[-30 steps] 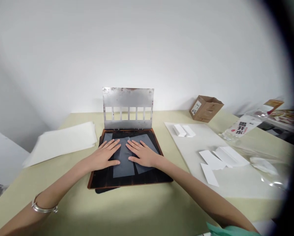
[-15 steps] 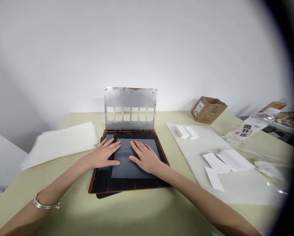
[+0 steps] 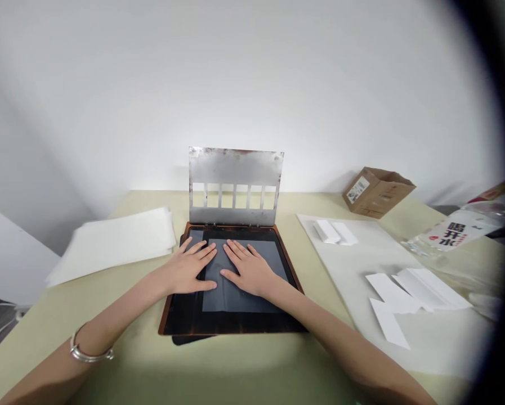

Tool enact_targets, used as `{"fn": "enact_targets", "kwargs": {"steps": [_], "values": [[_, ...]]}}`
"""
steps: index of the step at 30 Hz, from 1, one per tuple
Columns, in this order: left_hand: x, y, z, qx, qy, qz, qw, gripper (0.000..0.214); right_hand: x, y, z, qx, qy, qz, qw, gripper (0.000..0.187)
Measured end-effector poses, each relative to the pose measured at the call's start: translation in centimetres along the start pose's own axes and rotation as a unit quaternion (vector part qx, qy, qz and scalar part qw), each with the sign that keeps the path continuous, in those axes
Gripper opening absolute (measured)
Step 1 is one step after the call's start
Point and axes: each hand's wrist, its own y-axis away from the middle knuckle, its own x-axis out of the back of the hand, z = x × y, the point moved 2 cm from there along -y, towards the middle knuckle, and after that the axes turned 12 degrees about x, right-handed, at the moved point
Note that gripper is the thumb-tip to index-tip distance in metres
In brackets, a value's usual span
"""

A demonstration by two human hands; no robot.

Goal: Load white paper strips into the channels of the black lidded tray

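A dark grey sheet (image 3: 239, 302) lies flat on a black board with an orange-brown rim (image 3: 184, 323). Hinged to the board's far edge, a metal plate (image 3: 235, 169) with several rectangular cut-outs stands upright. Palm down with fingers spread, my left hand (image 3: 191, 267) rests across the sheet's left side and the black border. My right hand (image 3: 247, 267) lies flat on the sheet's middle, its fingers stretched out. Neither hand grips anything, and a small gap separates them. Part of the sheet is hidden under both hands.
White paper sheets (image 3: 117, 242) are stacked at left. A white board (image 3: 340, 270) at right carries small folded white pieces (image 3: 327, 231) and loose white strips (image 3: 389, 323). Behind it are a cardboard box (image 3: 381, 194) and a labelled clear plastic bottle (image 3: 450, 229).
The whole view has shifted, so the table things appear farther right. Against the sheet, my right hand has slid left, and the hands are closer together. Both stay flat.
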Motion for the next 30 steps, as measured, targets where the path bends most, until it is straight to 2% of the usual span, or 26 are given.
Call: {"fn": "enact_targets", "kwargs": {"steps": [16,30], "values": [[0.0,0.6,1.2,0.017,-0.027,0.018,0.999,0.073,0.6,0.0,-0.7,-0.020,-0.009,-0.019,1.000,0.056],[0.1,1.2,1.8,0.016,-0.036,0.016,0.999,0.075,0.9,0.1,-0.2,-0.027,-0.020,-0.026,0.999,0.057]]}}
